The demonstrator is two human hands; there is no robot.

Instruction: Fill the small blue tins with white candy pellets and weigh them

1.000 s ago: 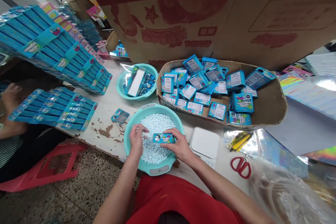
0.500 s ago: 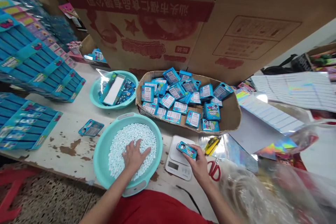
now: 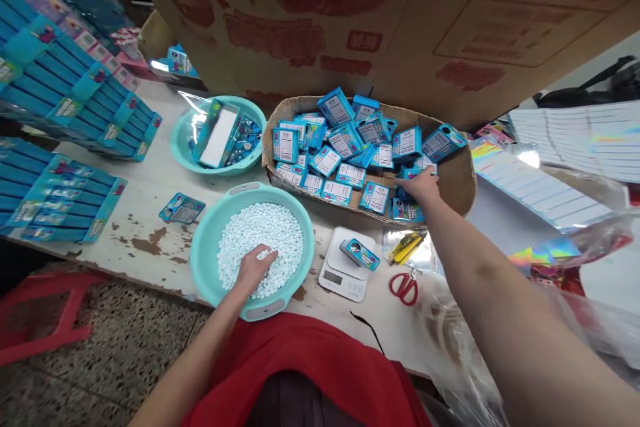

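My left hand [image 3: 256, 267] is in a turquoise basin [image 3: 203, 267] of small white pellets [image 3: 275, 227], its fingers curled around some of them. My right hand [image 3: 423, 187] reaches into a cardboard tray [image 3: 457, 190] piled with small blue printed boxes [image 3: 375, 197]. Its fingers close over a blue box [image 3: 411, 173] at the tray's right side, hiding part of it. Another blue box [image 3: 360, 253], with a round window, lies tilted on a white digital scale [image 3: 345, 287] between the basin and the scissors.
Red-handled scissors [image 3: 404, 288] and a yellow cutter [image 3: 406, 248] lie right of the scale. A second turquoise basin [image 3: 177, 143] stands behind, near a flat blue package [image 3: 183, 208]. Blue display packs [image 3: 55, 197] line the left; a large carton [image 3: 390, 33] rises behind.
My right hand has let go of the blue box on the scale and moved up into the cardboard tray. My left hand's spread fingers have curled into the pellets.
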